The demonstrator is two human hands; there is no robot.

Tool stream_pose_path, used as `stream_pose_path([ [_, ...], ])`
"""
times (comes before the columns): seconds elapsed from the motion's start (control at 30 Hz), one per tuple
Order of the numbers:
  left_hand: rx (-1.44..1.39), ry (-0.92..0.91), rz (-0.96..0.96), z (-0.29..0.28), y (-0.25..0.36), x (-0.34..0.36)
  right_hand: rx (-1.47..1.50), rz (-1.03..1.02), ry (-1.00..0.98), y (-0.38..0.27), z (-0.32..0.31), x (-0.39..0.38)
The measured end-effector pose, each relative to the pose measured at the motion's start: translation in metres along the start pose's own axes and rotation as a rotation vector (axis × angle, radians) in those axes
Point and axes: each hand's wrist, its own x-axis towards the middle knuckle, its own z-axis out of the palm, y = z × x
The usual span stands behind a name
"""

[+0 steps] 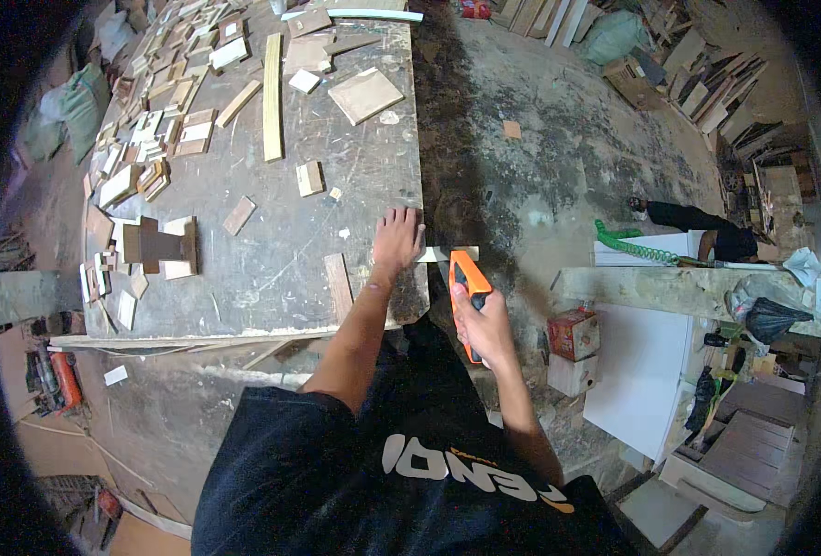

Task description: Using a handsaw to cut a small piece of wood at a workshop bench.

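Note:
My left hand [398, 243] lies flat at the right edge of the worktable, fingers stretched forward. Under or beside its palm, a pale wood strip [438, 253] juts out past the table edge. My right hand [486, 326] is closed round the orange and black handle of a handsaw [467, 266], just off the table's right side. The handle's top meets the strip's overhanging end; the blade hardly shows from above. A thin brown wood offcut [338, 287] lies on the table left of my left forearm.
Many wood offcuts [156, 125] cover the table's left side, near a small brown wooden piece [160, 246]. A long yellowish strip [273, 97] and a square board [365, 95] lie farther back. At right are a red box [573, 334], a white panel [635, 371] and a green coiled hose [642, 244].

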Motion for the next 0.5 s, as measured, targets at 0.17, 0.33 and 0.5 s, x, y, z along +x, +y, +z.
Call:
stream_pose_path([
  [0.17, 0.121, -0.128, -0.031, 0.000, -0.002, 0.001, -0.008, 0.007, 0.004, -0.006, -0.001, 0.003],
  [0.33, 0.123, -0.130, -0.030, -0.004, 0.001, 0.002, -0.092, -0.027, 0.024, -0.012, -0.010, 0.004],
  [0.5, 0.214, -0.077, -0.062, 0.020, -0.012, 0.000, -0.139, -0.035, 0.048, 0.000, -0.011, 0.001],
])
